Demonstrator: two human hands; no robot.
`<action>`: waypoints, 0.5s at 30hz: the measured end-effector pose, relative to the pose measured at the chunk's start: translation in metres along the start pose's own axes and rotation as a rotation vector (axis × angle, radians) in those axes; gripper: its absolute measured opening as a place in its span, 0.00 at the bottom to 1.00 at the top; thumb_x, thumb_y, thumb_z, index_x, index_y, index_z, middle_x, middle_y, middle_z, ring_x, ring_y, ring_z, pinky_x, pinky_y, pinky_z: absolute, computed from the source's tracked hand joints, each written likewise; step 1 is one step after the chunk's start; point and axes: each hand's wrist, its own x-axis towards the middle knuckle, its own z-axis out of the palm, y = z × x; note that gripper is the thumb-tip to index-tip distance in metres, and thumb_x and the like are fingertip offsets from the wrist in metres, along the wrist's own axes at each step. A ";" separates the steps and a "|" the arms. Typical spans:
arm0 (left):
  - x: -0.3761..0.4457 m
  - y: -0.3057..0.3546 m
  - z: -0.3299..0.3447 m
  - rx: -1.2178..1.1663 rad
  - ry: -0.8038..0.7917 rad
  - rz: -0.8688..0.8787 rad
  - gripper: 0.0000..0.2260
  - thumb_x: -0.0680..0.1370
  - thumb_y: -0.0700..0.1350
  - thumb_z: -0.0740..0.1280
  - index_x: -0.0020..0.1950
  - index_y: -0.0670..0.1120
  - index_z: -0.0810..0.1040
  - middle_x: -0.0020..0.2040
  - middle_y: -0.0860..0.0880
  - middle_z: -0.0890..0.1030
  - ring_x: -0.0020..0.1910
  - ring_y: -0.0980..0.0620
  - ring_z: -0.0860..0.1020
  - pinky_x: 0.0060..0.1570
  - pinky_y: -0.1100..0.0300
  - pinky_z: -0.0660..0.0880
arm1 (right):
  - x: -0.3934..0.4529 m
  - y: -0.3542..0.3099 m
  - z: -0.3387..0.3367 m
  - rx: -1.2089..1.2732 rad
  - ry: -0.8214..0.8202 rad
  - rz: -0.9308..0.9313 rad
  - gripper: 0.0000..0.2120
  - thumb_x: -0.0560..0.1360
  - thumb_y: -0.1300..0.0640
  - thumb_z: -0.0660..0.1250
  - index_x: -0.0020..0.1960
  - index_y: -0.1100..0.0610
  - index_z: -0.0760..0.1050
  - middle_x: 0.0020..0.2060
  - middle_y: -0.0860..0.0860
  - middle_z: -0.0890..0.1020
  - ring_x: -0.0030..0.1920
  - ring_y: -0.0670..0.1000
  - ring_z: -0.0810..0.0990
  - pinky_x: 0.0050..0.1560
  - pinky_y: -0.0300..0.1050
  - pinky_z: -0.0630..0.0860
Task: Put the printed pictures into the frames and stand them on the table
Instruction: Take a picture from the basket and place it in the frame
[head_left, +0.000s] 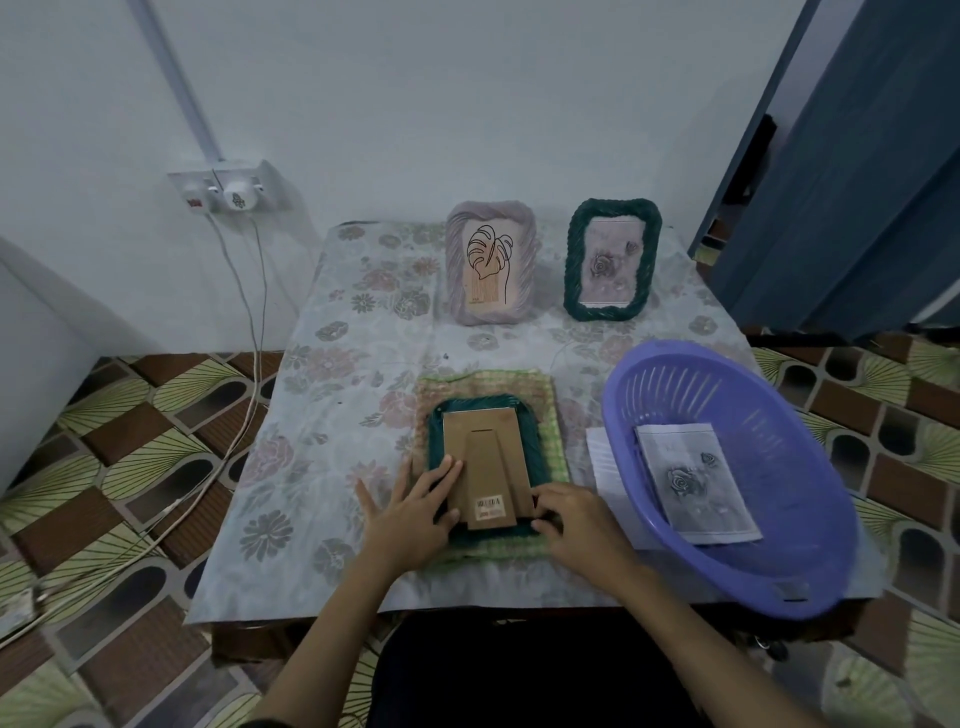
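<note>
Teal woven cord rims the frame (483, 470) I'm working on; it lies face down on a green checked cloth (540, 387) near the front of the table (311, 415), its brown cardboard back and folded stand facing up, a barcode sticker at the near end of the stand. My left hand (415, 512) lies flat on the near left part of the backing, fingers spread and pressing on the cardboard, thumb at the frame's near edge; it grips nothing. My right hand (571, 519) sits at the near right corner with fingers curled and fingertips touching the rim there; I cannot tell whether they pinch a tab or only push against the edge.

Along the far side of the table two frames stand upright, well apart from my hands: a lilac frame (491, 262) showing a line-drawn leaf, and to its right a second teal frame (613, 260) showing a rose print. To the right of the cloth sits a purple plastic basket (675, 374), tilted toward me and overhanging the table's near right edge. Inside it lies another rose picture (693, 483), face up. A white sheet of paper (605, 462) pokes out from beneath the basket's left side. Floral-patterned covering spreads across the table
</note>
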 end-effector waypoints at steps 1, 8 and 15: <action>-0.001 0.001 0.001 0.001 0.012 -0.008 0.25 0.81 0.59 0.48 0.75 0.63 0.38 0.76 0.65 0.41 0.76 0.51 0.36 0.63 0.28 0.34 | 0.002 0.002 -0.001 0.004 -0.014 0.003 0.05 0.72 0.61 0.68 0.45 0.63 0.80 0.55 0.52 0.81 0.55 0.53 0.78 0.56 0.45 0.74; -0.001 0.003 0.001 0.021 0.008 -0.007 0.25 0.81 0.59 0.47 0.75 0.63 0.38 0.76 0.64 0.41 0.76 0.49 0.37 0.62 0.27 0.33 | 0.010 -0.002 -0.011 -0.158 -0.136 -0.081 0.04 0.75 0.57 0.64 0.46 0.58 0.75 0.47 0.49 0.76 0.49 0.53 0.76 0.54 0.46 0.67; -0.001 0.004 0.003 0.031 0.019 -0.015 0.24 0.82 0.59 0.46 0.74 0.64 0.38 0.76 0.64 0.41 0.76 0.50 0.37 0.63 0.27 0.35 | -0.008 -0.018 0.015 0.004 0.112 0.093 0.06 0.72 0.66 0.62 0.39 0.57 0.68 0.39 0.51 0.72 0.39 0.54 0.73 0.42 0.46 0.65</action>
